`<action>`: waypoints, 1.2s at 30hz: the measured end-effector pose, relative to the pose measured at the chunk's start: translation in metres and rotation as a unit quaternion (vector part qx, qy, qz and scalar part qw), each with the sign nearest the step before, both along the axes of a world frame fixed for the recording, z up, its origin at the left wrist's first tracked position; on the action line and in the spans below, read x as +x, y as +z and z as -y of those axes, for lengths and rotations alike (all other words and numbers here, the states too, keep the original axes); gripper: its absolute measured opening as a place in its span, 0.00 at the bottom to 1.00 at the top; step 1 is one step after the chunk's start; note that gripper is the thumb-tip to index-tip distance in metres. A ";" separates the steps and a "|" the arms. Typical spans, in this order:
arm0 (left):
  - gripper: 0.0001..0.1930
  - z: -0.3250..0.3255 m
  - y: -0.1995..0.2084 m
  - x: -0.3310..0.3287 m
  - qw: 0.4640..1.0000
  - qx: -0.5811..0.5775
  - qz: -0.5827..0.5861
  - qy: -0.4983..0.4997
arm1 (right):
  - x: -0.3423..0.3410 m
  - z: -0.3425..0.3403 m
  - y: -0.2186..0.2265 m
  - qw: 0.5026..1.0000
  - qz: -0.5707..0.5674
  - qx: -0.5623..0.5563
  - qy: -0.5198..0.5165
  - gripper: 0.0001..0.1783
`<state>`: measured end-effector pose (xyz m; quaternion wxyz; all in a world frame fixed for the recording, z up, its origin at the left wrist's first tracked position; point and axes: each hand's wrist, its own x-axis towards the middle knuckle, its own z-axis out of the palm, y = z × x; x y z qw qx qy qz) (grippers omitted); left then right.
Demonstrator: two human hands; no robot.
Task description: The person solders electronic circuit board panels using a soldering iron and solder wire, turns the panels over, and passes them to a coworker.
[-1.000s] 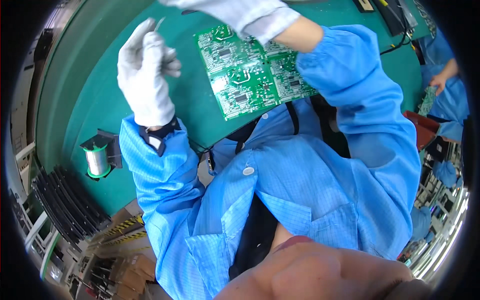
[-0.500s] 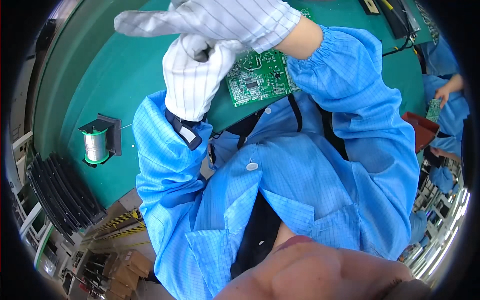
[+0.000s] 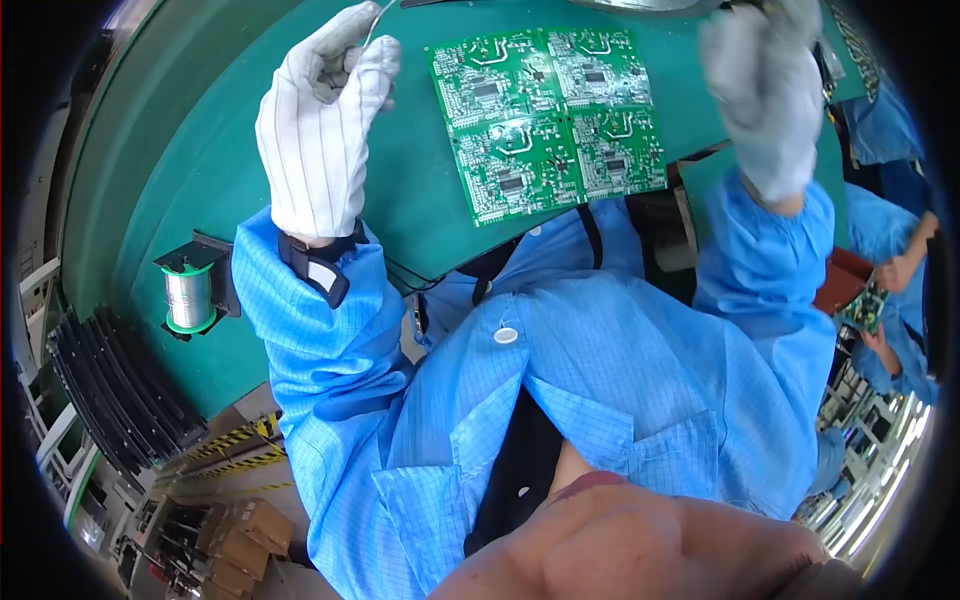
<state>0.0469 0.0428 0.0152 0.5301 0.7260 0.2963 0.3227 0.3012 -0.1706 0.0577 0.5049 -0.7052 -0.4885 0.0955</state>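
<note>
My left hand [image 3: 325,130], in a white striped glove with a black wrist strap, is raised over the green mat. Its thumb and forefinger pinch a thin silvery strand of solder wire [image 3: 379,18]. To its right a green circuit board panel [image 3: 553,118] of several joined boards lies flat near the table's front edge, no hand touching it. My right hand [image 3: 765,100], also in a white glove, is up to the right of the panel. Motion smears its fingers, so whether it holds anything is unclear.
A solder wire spool [image 3: 188,297] stands on a black holder at the left. Black curved slats [image 3: 125,390] are beside the table's left edge. A grey rounded object [image 3: 650,6] lies beyond the panel. At the far right, another person's hands hold a circuit board [image 3: 862,308] near a red-brown bin [image 3: 836,282].
My hands were crossed over the left part of the panel. My right hand has swung away to the right, and my left hand has shifted left and up, uncovering the panel.
</note>
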 end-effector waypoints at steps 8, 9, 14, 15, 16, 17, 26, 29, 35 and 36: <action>0.17 -0.012 -0.015 -0.002 0.997 -0.008 -0.075 -0.031 | 0.111 0.102 -0.056 0.869 -0.433 0.084 -0.225 0.26; 0.15 -0.014 -0.016 -0.003 0.996 0.032 -0.085 -0.010 | 0.130 0.106 -0.063 0.832 -0.472 0.142 -0.254 0.26; 0.16 -0.024 -0.030 -0.003 0.977 0.147 -0.152 0.020 | 0.183 0.104 -0.076 0.880 -0.420 0.143 -0.173 0.31; 0.20 -0.021 -0.027 0.000 0.981 0.091 -0.168 0.016 | 0.197 0.100 -0.079 0.886 -0.417 0.149 -0.137 0.31; 0.24 -0.019 -0.023 0.002 0.982 0.033 -0.184 0.011 | 0.214 0.097 -0.086 0.891 -0.414 0.155 -0.102 0.30; 0.24 -0.017 -0.017 0.005 0.982 0.034 -0.184 0.010 | 0.245 0.102 -0.093 0.891 -0.436 0.126 -0.029 0.34; 0.15 -0.014 -0.054 0.005 0.986 0.133 -0.068 -0.077 | 0.221 0.058 -0.073 0.862 -0.475 0.172 -0.036 0.33; 0.18 0.002 -0.030 0.020 0.992 -0.018 -0.122 -0.021 | 0.210 0.096 -0.084 0.898 -0.329 0.230 -0.178 0.25; 0.20 0.011 -0.028 0.019 0.973 0.027 -0.228 0.013 | 0.107 0.075 -0.070 0.929 -0.081 0.184 -0.311 0.18; 0.20 0.010 -0.027 0.018 0.971 0.049 -0.235 0.003 | 0.090 0.057 -0.068 0.926 -0.055 0.173 -0.332 0.20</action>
